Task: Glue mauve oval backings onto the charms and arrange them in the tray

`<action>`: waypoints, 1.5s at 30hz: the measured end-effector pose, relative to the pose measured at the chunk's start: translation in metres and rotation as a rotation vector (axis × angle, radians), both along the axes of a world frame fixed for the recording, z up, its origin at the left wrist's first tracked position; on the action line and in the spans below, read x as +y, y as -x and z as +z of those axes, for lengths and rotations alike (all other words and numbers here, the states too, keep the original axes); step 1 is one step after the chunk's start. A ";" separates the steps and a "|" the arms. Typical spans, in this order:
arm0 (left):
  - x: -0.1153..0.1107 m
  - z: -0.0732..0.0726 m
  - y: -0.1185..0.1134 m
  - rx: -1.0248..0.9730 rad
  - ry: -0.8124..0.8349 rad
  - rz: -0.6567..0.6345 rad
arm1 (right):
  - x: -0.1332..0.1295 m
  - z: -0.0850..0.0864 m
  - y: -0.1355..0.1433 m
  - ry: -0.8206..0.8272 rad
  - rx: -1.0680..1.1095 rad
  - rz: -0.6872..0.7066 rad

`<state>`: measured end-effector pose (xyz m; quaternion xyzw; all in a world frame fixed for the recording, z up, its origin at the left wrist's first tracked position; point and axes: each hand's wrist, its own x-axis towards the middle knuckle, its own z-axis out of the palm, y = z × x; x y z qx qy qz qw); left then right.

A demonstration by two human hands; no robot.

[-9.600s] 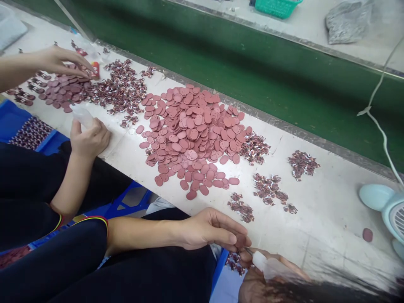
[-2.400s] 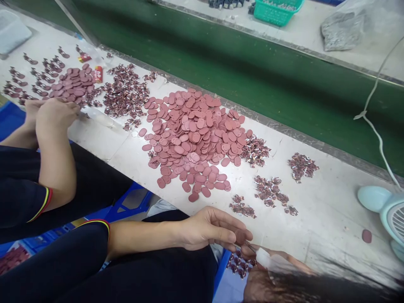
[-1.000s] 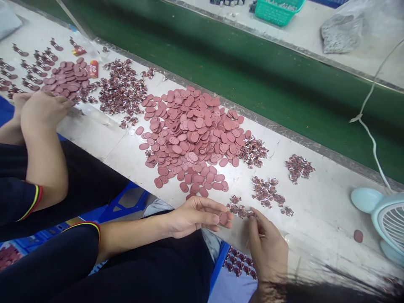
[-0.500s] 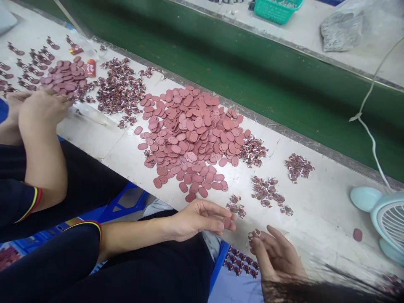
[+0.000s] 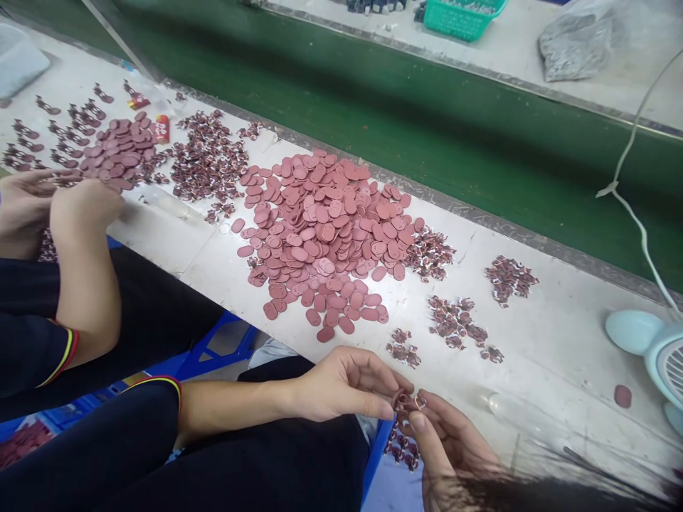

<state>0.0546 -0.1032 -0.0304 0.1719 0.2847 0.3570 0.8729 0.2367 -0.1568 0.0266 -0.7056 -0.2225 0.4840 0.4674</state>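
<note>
My left hand [image 5: 346, 384] and my right hand [image 5: 453, 441] meet at the table's near edge. Between left thumb and fingers is a reddish-brown oval disc, mostly covered now by the fingers. The right thumb and fingers pinch a small brown figure [image 5: 410, 402] with white trim, touching or very close to the disc. Just beyond my hands lie a few similar small figures [image 5: 404, 348]. Up and left of them spreads a big heap of reddish oval discs [image 5: 331, 227]. Below my hands, figures stand in rows on a blue surface [image 5: 403, 451].
More figures lie in clusters [image 5: 457, 323] to the right. A single disc [image 5: 622, 396] is beside a light-blue fan [image 5: 662, 355]. At left, a co-worker's hands [image 5: 85, 206] work near more discs and figures. A green basket [image 5: 464, 25] stands beyond the green belt [image 5: 373, 107].
My hands have come together: the right moved left with its figure to the left hand's disc, and the left shifted slightly right and down. The view has shifted a little.
</note>
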 end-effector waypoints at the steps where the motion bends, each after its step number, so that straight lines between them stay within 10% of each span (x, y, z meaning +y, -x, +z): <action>1: 0.000 0.000 0.000 0.009 0.001 0.000 | 0.000 -0.001 -0.002 -0.001 -0.006 0.014; 17: 0.003 0.005 -0.004 0.109 0.006 0.003 | 0.008 -0.029 -0.032 -0.320 0.065 0.309; 45: -0.009 -0.004 -0.015 0.311 -0.142 0.075 | -0.003 -0.045 -0.021 -0.051 0.182 -0.067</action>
